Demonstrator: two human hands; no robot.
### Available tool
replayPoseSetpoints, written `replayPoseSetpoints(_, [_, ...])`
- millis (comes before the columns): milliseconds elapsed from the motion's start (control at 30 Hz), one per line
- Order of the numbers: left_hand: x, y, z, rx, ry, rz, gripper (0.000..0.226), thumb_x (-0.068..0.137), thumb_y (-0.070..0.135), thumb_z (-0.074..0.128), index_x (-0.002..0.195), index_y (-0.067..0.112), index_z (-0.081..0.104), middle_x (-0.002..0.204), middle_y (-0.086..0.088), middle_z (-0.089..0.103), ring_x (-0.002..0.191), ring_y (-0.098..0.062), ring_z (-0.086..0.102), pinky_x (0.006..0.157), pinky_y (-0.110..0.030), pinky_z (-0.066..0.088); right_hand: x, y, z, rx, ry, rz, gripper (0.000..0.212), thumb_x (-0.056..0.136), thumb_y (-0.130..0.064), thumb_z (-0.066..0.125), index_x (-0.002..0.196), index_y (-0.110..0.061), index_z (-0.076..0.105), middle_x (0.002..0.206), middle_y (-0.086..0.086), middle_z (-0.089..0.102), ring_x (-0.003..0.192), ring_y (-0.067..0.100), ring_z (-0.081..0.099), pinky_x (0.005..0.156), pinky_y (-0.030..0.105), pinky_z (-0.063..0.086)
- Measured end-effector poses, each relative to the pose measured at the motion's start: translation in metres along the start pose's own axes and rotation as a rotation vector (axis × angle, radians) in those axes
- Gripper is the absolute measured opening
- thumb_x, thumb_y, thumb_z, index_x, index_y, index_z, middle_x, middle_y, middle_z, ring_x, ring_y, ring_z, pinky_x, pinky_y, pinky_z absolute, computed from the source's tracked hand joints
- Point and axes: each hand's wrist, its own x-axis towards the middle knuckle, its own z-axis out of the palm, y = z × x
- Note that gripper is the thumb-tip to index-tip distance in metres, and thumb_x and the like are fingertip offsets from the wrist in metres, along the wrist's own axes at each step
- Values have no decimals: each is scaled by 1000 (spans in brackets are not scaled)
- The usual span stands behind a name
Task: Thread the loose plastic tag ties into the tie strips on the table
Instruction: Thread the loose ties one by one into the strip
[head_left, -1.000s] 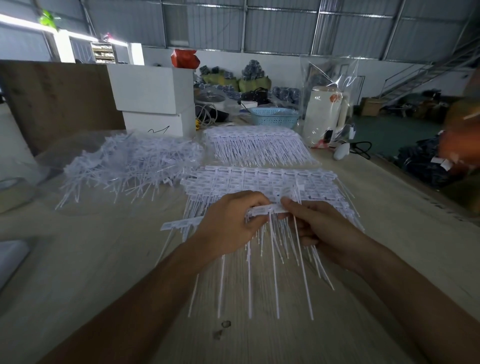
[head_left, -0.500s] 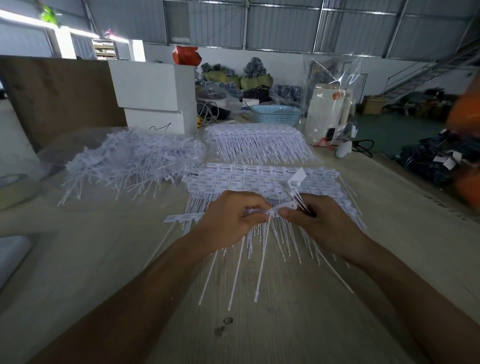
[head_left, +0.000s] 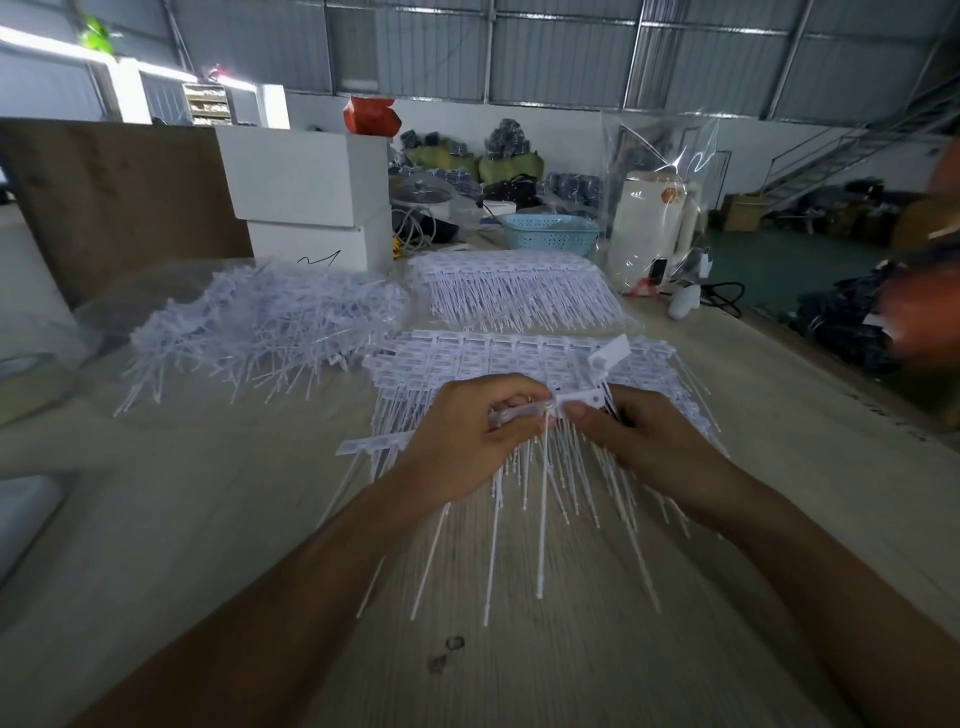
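Two hands meet over one wooden table (head_left: 156, 519), just in front of the flat stack of tie strips (head_left: 498, 358) taken here as the landmark. The left hand (head_left: 467, 441) curls its fingers round one tie strip (head_left: 374, 446) whose free end sticks out to the left of the hand, its thin tails hanging down toward the table. The right hand (head_left: 654, 447) pinches one loose plastic tag tie (head_left: 582, 399) by its flat head, pressed up against the strip between the two thumbs; a second tag (head_left: 610, 352) rises from the same hand. Left of the stack lies one tangled heap of loose ties (head_left: 260, 322). Behind the stack sits a second, neater pile of threaded strips (head_left: 519, 286). Further behind it stand two stacked white boxes (head_left: 311, 197) and one blue basket (head_left: 550, 234).
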Motion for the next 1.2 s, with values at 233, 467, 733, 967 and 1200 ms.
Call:
replayPoseSetpoints(233, [-2, -6, -5, 217, -149, 110, 26, 97, 19, 61, 121, 21, 72, 88, 10, 60, 80, -8, 58, 70, -35, 51, -3, 4, 1, -85, -99, 9, 6, 102, -33, 51, 100, -33, 57, 57, -3, 53, 47, 11, 47, 50, 29, 41])
replayPoseSetpoints(467, [0, -3, 0, 155, -75, 53, 31, 94, 14, 65, 125, 17, 69, 99, 1, 66, 90, -18, 63, 80, -39, 51, 1, 3, 0, 58, 87, 202, 33, 97, -37, 59, 83, -7, 64, 50, -7, 45, 42, 6, 38, 42, 16, 31])
replayPoseSetpoints(733, [-3, 10, 7, 23, -107, 29, 34, 99, 7, 57, 131, 15, 63, 101, 2, 64, 93, -12, 62, 83, -29, 49, -1, -7, 7, 504, -104, 388, 41, 88, -49, 63, 78, -10, 68, 58, -5, 36, 50, 9, 26, 47, 23, 19])
replayPoseSetpoints(967, [-3, 11, 2, -53, -125, 24, 32, 91, 13, 69, 118, 20, 53, 98, 11, 71, 94, -5, 68, 82, -33, 53, -2, -8, 15, 539, -60, 447, 33, 92, -35, 65, 66, -16, 61, 58, -5, 30, 48, 8, 24, 41, 19, 22])
replayPoseSetpoints(1200, [-5, -1, -2, 272, -130, 28, 39, 93, 22, 65, 131, 25, 57, 128, 5, 65, 117, -16, 60, 95, -44, 50, 0, -7, 9, 541, 37, 464, 34, 97, -35, 60, 76, -8, 61, 58, -3, 30, 47, 9, 24, 43, 21, 19])
